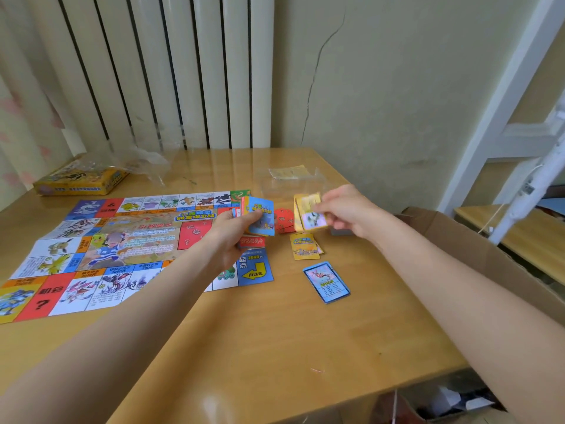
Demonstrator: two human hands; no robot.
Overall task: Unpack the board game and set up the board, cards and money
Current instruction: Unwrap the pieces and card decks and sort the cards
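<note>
A glossy wooden table (275,338) stands in a corner, its far edge near a white ribbed radiator (171,71) with dark gaps between the columns. To the right rises a pale greenish wall (397,87) marked by a long thin crack (315,78) (running down from the upper part). A white metal frame (501,117) slants at far right, beside an open cardboard box (477,243). Soft light glints on the tabletop.
</note>
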